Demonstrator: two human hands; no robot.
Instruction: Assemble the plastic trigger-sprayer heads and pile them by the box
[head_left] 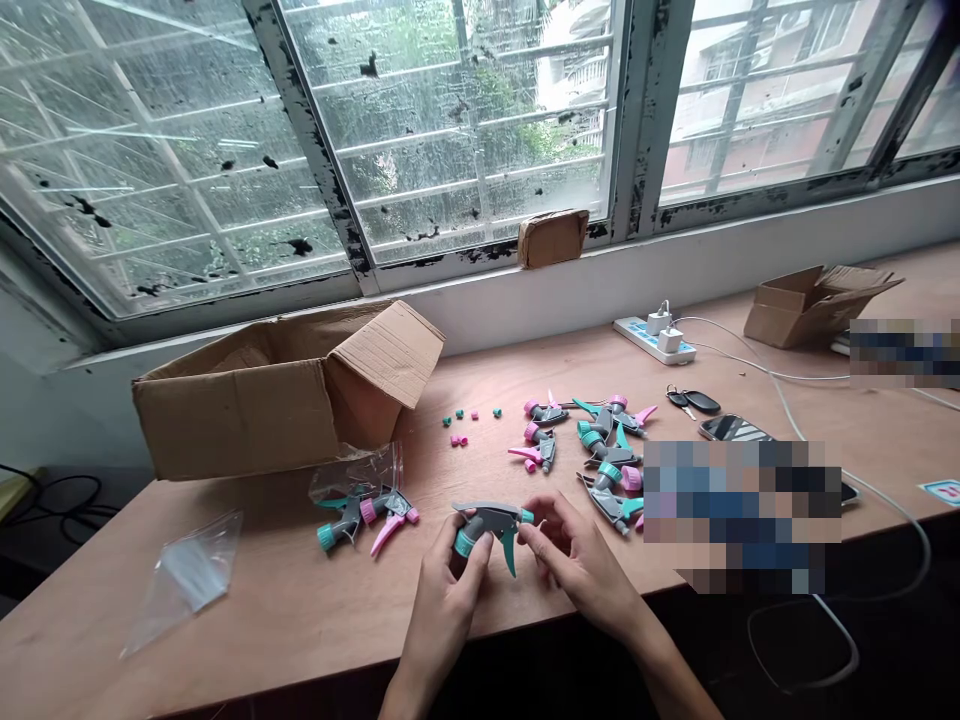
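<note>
My left hand (446,585) is closed around a grey and teal trigger spray head (495,518), held just above the table near its front edge. Its teal collar points down to the left, and the teal trigger hangs below the body. At the other end, the fingers of my right hand (589,565) are bent in a pinch at the teal nozzle cap (528,517). Left of my hands lie a teal spray head (341,525) and a pink one (390,512). Several more spray heads (604,440) are heaped to the right. Small loose teal and pink nozzle caps (459,440) lie beyond my hands.
An open cardboard box (232,425) stands back left, with a clear bag (360,470) by it. Another plastic bag (191,575) lies front left. Farther right are a power strip (655,340), keys (681,400), a phone (735,430), cables and a smaller box (795,308). Blurred patches hide parts of the right side.
</note>
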